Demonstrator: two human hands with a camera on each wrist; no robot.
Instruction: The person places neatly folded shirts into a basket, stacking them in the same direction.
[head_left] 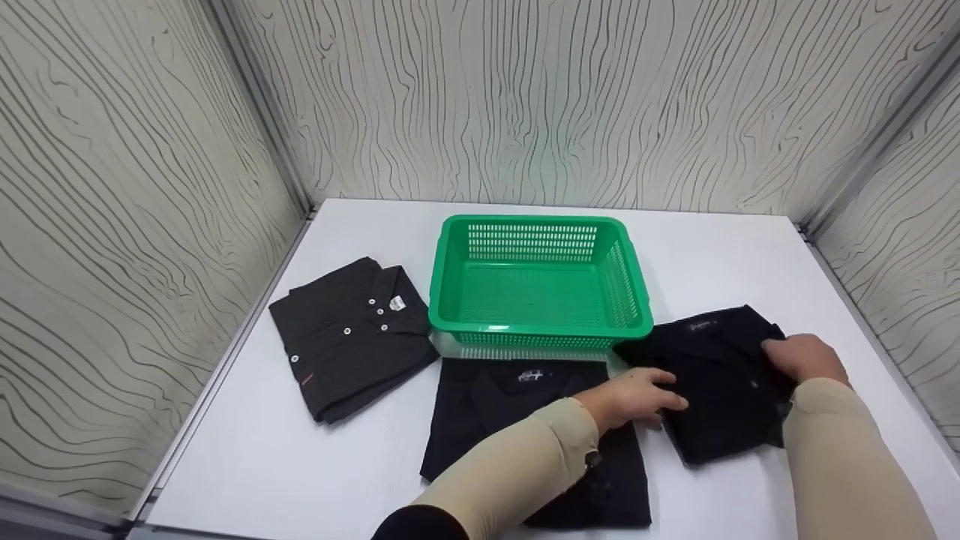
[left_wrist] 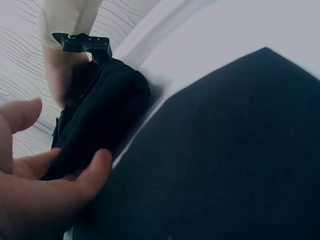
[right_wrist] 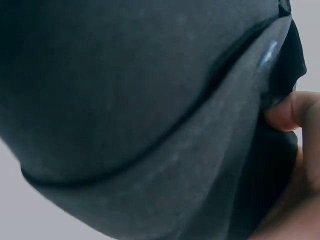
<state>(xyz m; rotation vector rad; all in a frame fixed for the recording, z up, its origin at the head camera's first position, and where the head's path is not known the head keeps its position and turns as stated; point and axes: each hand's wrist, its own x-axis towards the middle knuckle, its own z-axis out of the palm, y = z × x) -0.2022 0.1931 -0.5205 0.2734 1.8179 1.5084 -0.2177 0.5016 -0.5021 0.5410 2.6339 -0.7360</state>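
Observation:
A folded black shirt [head_left: 720, 390] lies at the right of the table, its collar toward the basket. My right hand [head_left: 808, 358] grips its right edge; in the right wrist view the thumb [right_wrist: 285, 114] presses on the cloth from above, while the fingers are mostly hidden. At the shirt's left edge is my left hand [head_left: 637, 396], its fingers extended and the thumb apart from them. The left wrist view shows its fingertips [left_wrist: 102, 162] against the dark cloth edge. Beneath the left forearm lies another folded black shirt [head_left: 540, 420], partly covered by that arm.
A green plastic basket [head_left: 540, 330] with slotted walls stands at the middle of the white table [head_left: 247, 465]. Left of it lies a folded dark grey buttoned shirt [head_left: 345, 352]. Wood-patterned panels [head_left: 525, 105] enclose the back and sides.

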